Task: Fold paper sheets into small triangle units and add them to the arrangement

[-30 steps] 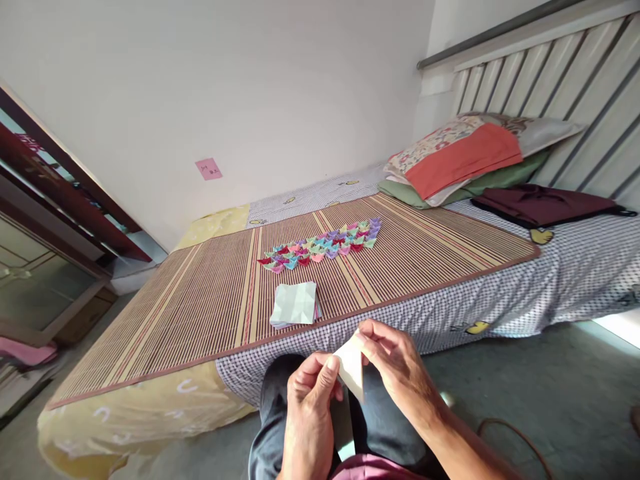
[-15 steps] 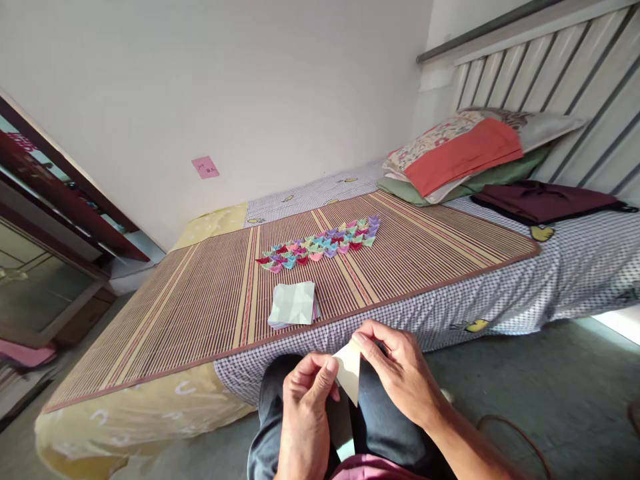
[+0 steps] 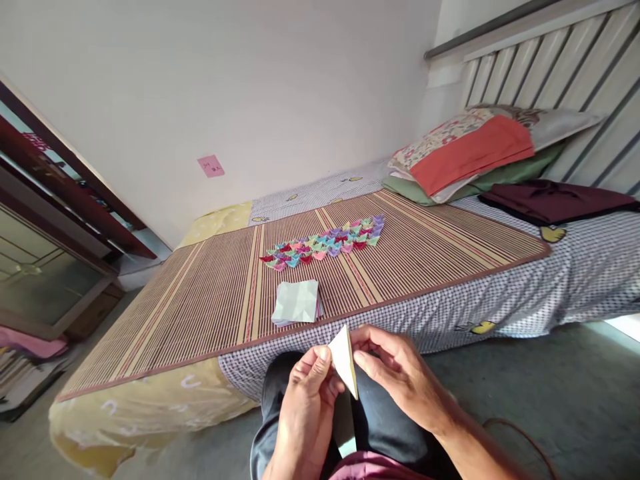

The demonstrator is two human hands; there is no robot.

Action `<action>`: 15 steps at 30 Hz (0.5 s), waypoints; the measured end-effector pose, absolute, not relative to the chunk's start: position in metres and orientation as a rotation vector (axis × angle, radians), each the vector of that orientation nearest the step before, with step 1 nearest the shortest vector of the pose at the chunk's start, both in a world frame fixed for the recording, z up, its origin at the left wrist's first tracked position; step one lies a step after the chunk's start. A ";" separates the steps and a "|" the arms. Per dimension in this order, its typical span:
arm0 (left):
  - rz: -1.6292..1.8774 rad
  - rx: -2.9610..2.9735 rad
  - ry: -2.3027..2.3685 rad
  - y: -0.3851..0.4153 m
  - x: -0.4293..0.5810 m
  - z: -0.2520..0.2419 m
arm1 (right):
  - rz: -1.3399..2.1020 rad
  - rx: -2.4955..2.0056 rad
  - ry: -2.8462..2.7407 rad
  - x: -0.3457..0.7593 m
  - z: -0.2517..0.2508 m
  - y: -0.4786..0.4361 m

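Observation:
Above my knees, my left hand (image 3: 313, 393) pinches a pale cream folded paper (image 3: 343, 360) by its left corner. The paper is a narrow triangle with one point up and one down. My right hand (image 3: 393, 367) is at the paper's right edge, thumb and fingers apart around that side; whether it touches the paper is hard to tell. On the bed mat beyond lies a stack of creased pale green square sheets (image 3: 296, 301). Behind the stack, several small folded paper pieces (image 3: 325, 243) in many colours stand in slanting rows.
The striped mat (image 3: 210, 313) covers much of the bed. Pillows with a red cloth (image 3: 473, 155) and a dark maroon garment (image 3: 555, 200) lie at the right near the headboard (image 3: 560, 73). A pink note (image 3: 211, 166) is on the wall.
The paper has turned from a broader shape to a narrow upright triangle. My right thumb and fingers have come off its top corner and spread beside its right edge. The view has shifted slightly.

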State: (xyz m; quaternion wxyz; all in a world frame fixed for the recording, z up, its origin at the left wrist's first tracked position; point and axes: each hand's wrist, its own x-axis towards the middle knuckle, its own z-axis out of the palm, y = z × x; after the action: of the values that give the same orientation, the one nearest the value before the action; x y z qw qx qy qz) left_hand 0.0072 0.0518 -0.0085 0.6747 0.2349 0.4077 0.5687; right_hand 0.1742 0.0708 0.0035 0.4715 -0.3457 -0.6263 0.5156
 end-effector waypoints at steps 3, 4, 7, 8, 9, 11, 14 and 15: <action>1.290 0.522 0.896 0.051 0.008 -0.009 | 1.224 -0.894 -1.562 0.173 0.002 0.070; 1.298 0.516 0.889 0.051 0.008 -0.009 | 1.202 -0.918 -1.574 0.173 0.001 0.070; 1.314 0.509 0.890 0.050 0.008 -0.008 | 1.157 -0.957 -1.584 0.172 -0.004 0.068; 1.317 0.515 0.901 0.050 0.009 -0.007 | 1.147 -0.963 -1.584 0.171 -0.005 0.068; 1.320 0.524 0.917 0.050 0.009 -0.005 | 1.135 -0.971 -1.587 0.171 -0.006 0.068; 1.334 0.546 0.950 0.050 0.010 -0.001 | 1.098 -0.985 -1.591 0.170 -0.006 0.067; 1.367 0.577 0.975 0.049 0.011 0.001 | 1.053 -0.984 -1.575 0.167 -0.004 0.068; 1.376 0.592 0.980 0.049 0.011 0.001 | 1.045 -0.978 -1.567 0.165 -0.003 0.068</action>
State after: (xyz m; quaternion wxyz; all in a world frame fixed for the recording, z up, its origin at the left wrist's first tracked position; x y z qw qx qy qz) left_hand 0.0110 0.0489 0.0015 0.6257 0.2579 0.4271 0.5997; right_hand 0.1652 0.0681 -0.0035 0.4879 -0.4023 -0.6445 0.4299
